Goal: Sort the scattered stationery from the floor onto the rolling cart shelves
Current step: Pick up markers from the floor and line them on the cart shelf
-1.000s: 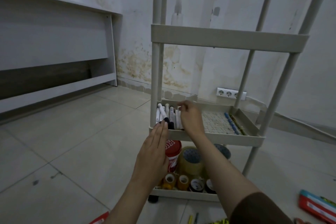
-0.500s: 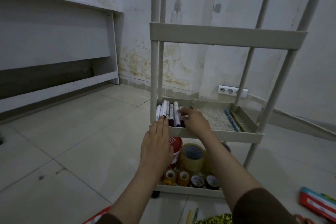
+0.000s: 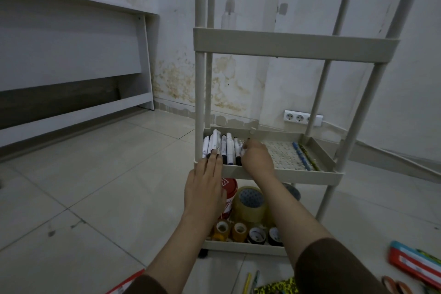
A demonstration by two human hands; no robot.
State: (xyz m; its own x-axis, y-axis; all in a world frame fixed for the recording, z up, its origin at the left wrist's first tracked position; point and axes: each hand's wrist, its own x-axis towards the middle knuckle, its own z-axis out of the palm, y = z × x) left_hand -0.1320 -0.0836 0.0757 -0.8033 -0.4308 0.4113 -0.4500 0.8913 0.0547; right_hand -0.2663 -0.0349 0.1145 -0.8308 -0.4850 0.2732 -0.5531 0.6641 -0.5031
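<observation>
A beige rolling cart (image 3: 296,45) stands in front of me. On its middle shelf (image 3: 281,175) a row of white markers (image 3: 223,147) lies at the left end. My left hand (image 3: 205,186) reaches up with straight fingers, their tips touching the near ends of the markers. Inside the shelf, my right hand (image 3: 256,157) has curled fingers against the rightmost marker. Two pencils (image 3: 304,156) lie at the shelf's right end. The bottom shelf (image 3: 243,247) holds tape rolls (image 3: 250,200) and a red and white can (image 3: 229,194).
More stationery lies on the tiled floor: a red and blue box (image 3: 416,264) at the right, scissors (image 3: 395,285), pencils (image 3: 250,281), a yellow patterned item (image 3: 278,287) and a red-edged item (image 3: 126,283). A white desk (image 3: 71,55) stands left. A wall socket strip (image 3: 300,117) sits behind the cart.
My left hand has moved up from below the shelf edge so its fingertips touch the markers. My right hand has shifted slightly right along the marker row, and the markers lie straighter.
</observation>
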